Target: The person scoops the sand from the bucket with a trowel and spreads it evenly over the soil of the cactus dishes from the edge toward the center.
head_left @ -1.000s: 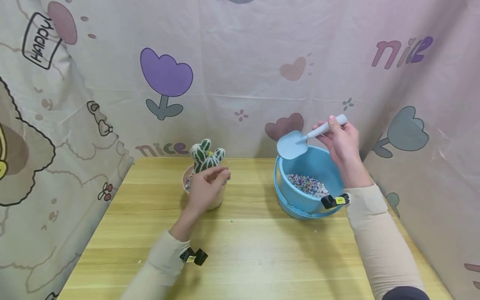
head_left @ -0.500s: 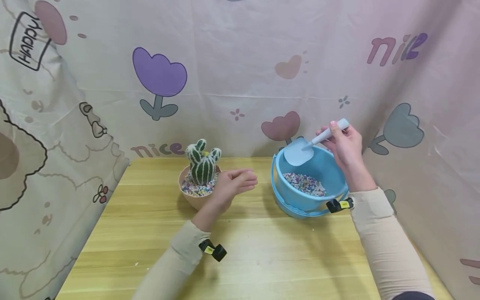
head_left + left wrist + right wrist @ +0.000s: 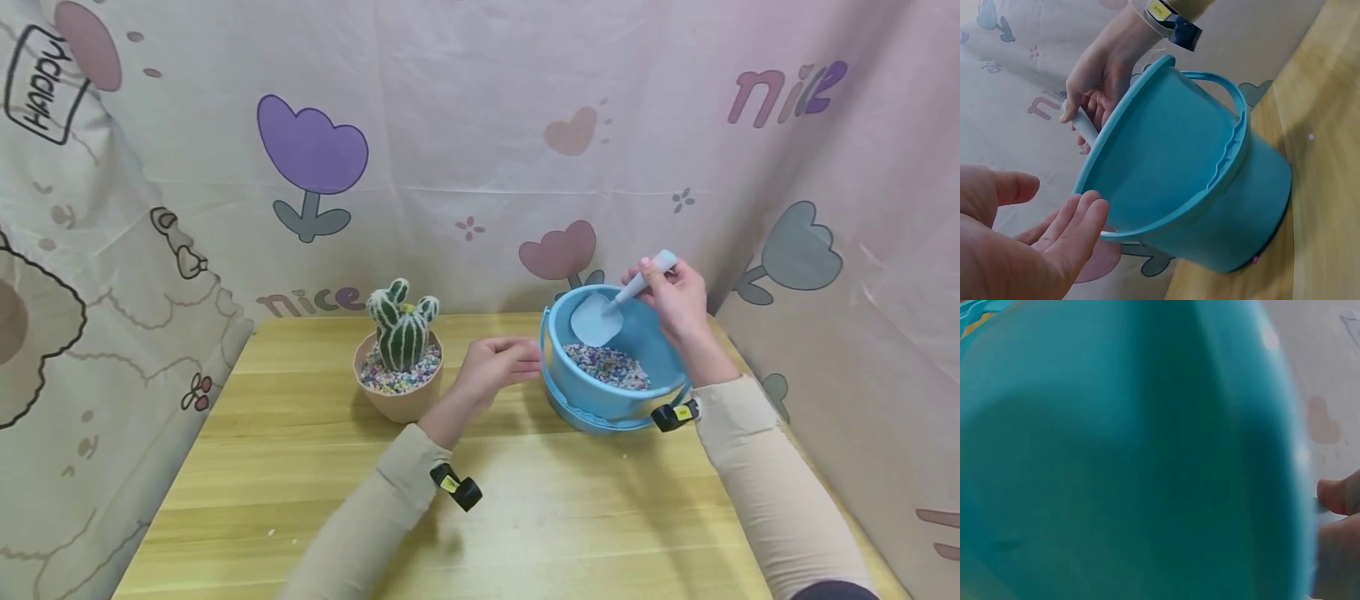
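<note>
My right hand point(image 3: 677, 304) grips the handle of a light blue toy shovel point(image 3: 597, 320), its blade lowered inside the blue bucket point(image 3: 600, 406). Multicoloured pebbles point(image 3: 607, 367) lie at the bucket's bottom. My left hand point(image 3: 491, 368) is at the bucket's left side, fingers extended and thumb apart from them. In the left wrist view, the fingertips of that left hand point(image 3: 1054, 244) overlap the bucket's rim point(image 3: 1110, 235), with nothing held. The bucket wall fills most of the right wrist view, hiding the shovel blade there.
To the left stands a cactus point(image 3: 402, 337) in a beige pot point(image 3: 405, 407) topped with coloured pebbles. Both containers are near the back of the wooden table point(image 3: 525, 517). A printed cloth point(image 3: 435, 125) hangs behind and at the sides. Tiny specks lie on the tabletop.
My left hand has moved right from in front of the cactus pot to the bucket's side, its fingers straightening. The right hand has lowered the shovel blade into the bucket.
</note>
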A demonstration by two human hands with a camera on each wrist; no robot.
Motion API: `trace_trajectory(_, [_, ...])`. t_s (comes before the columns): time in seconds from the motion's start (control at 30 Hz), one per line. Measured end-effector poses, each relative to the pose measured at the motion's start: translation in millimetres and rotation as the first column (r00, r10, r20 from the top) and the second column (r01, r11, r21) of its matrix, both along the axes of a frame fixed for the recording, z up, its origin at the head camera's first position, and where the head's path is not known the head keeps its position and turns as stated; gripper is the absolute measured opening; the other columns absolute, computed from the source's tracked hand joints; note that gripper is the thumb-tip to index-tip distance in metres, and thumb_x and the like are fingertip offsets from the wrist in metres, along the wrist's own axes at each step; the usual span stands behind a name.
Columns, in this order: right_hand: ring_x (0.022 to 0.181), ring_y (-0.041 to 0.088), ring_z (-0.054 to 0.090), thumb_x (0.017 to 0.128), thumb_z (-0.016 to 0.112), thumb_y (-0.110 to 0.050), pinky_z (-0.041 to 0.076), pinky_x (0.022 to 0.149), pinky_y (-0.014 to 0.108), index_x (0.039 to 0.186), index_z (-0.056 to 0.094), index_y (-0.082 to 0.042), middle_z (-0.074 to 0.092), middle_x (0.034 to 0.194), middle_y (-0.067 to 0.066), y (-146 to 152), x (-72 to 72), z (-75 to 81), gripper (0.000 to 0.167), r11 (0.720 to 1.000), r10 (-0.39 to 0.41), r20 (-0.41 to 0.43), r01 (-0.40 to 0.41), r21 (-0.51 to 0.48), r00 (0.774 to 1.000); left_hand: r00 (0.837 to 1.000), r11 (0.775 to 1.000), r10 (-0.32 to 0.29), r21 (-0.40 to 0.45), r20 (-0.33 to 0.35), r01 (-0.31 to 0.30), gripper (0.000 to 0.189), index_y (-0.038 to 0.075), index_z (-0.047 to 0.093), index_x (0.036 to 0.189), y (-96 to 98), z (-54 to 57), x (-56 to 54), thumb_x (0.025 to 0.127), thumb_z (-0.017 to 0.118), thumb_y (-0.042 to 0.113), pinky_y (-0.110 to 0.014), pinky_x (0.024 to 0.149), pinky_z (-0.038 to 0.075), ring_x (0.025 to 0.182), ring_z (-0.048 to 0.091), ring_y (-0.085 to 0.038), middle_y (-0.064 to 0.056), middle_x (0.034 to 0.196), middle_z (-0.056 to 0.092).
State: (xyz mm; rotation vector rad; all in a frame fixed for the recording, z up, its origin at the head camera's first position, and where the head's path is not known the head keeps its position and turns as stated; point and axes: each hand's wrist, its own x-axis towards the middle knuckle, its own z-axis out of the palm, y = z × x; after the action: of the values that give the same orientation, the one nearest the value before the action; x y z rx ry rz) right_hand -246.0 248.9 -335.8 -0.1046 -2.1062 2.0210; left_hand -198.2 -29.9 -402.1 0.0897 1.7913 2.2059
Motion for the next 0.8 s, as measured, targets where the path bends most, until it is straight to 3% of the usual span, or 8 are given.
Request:
trace_trajectory(0.23, [0.104, 0.007, 0.073, 0.105, 0.062, -0.042, 0.055, 0.11, 0.043, 0.12, 0.063, -0.014, 0.073, 0.106, -0.009, 3, -1.5, -7.6, 0.031, 0.977, -0.057, 0.05, 0.045, 0.208, 0.997, 0.998, 1.0, 0.005, 0.027, 0.056, -0.006, 0.032, -0.003, 0.072, 0.126, 14.4, 1.7, -3.1, 0.099, 0.074, 0.014, -0.036, 0.09, 0.067, 0.101, 0.08, -0.029, -0.025, 0.115, 0.077])
trace_trajectory(0.47, [0.103, 0.004, 0.07, 0.107, 0.059, -0.042, 0.056, 0.112, 0.043, 0.118, 0.063, -0.013, 0.073, 0.121, 0.01, 4, -3.0, -17.5, 0.031, 0.959, -0.053, 0.066, 0.032, 0.28, 0.996, 0.995, 0.999, 0.036, 0.013, 0.092, -0.037, 0.029, -0.001, 0.074, 0.121, 22.2, 4.5, -5.4, 0.096, 0.077, 0.014, -0.035, 0.085, 0.068, 0.098, 0.08, -0.03, -0.023, 0.109, 0.079])
trace_trajectory(0.6, [0.109, 0.011, 0.071, 0.107, 0.058, -0.043, 0.056, 0.112, 0.045, 0.124, 0.062, -0.007, 0.069, 0.132, 0.021, 5, -3.6, -23.4, 0.04, 0.947, -0.043, 0.076, 0.017, 0.322, 0.996, 0.993, 0.999, 0.043, 0.003, 0.111, -0.044, 0.028, 0.002, 0.074, 0.122, 23.6, 4.1, -7.2, 0.097, 0.077, 0.014, -0.035, 0.084, 0.068, 0.092, 0.081, -0.026, -0.02, 0.107, 0.079])
trace_trajectory(0.8, [0.1, 0.004, 0.069, 0.109, 0.058, -0.037, 0.063, 0.093, 0.022, 0.126, 0.061, 0.001, 0.071, 0.124, 0.021, 5, -6.0, -29.6, 0.042, 0.929, -0.02, 0.052, 0.0, 0.371, 0.998, 0.99, 0.998, 0.037, 0.054, 0.134, -0.044, 0.029, 0.0, 0.072, 0.124, 26.0, 1.8, -10.7, 0.098, 0.076, 0.012, -0.035, 0.081, 0.069, 0.08, 0.079, -0.02, -0.016, 0.098, 0.079])
